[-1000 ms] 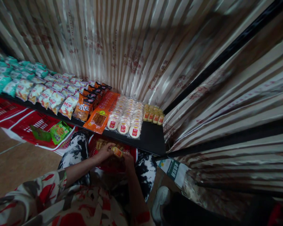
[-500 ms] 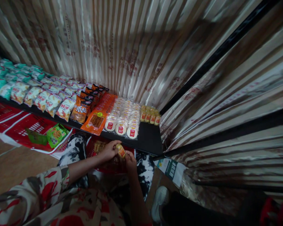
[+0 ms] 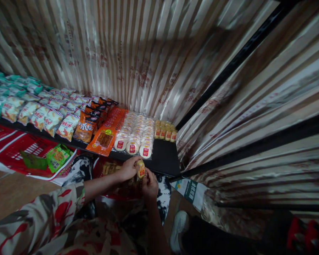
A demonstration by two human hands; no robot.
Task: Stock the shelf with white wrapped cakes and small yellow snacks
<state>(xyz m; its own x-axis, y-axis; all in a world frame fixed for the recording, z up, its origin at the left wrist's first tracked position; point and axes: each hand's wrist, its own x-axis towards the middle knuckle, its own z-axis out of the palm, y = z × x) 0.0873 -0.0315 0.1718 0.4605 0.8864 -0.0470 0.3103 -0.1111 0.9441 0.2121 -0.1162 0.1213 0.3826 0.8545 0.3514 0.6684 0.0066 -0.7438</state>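
My left hand [image 3: 128,169] and my right hand [image 3: 149,183] together hold one small yellow snack packet [image 3: 140,168] upright, just in front of the black shelf [image 3: 165,159]. Below the hands a red bag [image 3: 114,177] with more such packets rests on my lap. On the shelf's right part stands a short row of the same yellow packets [image 3: 165,130], next to rows of round white cakes [image 3: 135,134].
Further left the shelf bears orange strip packs [image 3: 107,131], orange and white snack bags [image 3: 66,120] and teal bags [image 3: 5,88]. Striped curtains hang behind and to the right. Green packets [image 3: 57,157] lie on a red printed sheet on the floor. My white shoe [image 3: 178,226] is at the bottom.
Both hands have lifted the yellow packet up and slightly right, closer to the shelf's edge, and turned it from lying flat to upright. The view has shifted a little.
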